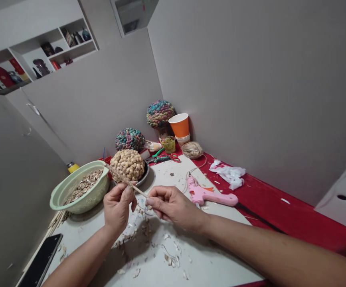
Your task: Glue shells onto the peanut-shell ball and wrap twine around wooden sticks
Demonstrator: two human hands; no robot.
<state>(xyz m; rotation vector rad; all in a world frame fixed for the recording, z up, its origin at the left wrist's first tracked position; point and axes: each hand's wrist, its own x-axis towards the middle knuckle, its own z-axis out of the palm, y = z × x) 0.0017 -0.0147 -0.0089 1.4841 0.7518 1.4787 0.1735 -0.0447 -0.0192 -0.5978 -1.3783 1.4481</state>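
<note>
A thin, pale stick point(139, 191) runs slantwise between my two hands above the table. My left hand point(119, 205) pinches it near the middle, thumb on top. Beyond that hand, the stick's far part point(115, 172) looks thicker and rough, as if wrapped; the detail is too small to make out. With closed fingertips, my right hand point(174, 207) grips the near end. Just behind the stick sits a ball covered in tan nutshells point(127, 164), in a dark metal bowl point(145, 174). A pink glue gun point(210, 195) lies to the right of my right hand.
A green basin point(80, 207) of shell pieces stands left, near a phone point(42, 261). Behind are colourful shell balls point(130, 139), orange paper cups point(180, 125), a twine ball point(192, 150) and scissors point(173, 158). A white plastic bag point(228, 173) lies on red cloth point(298, 219).
</note>
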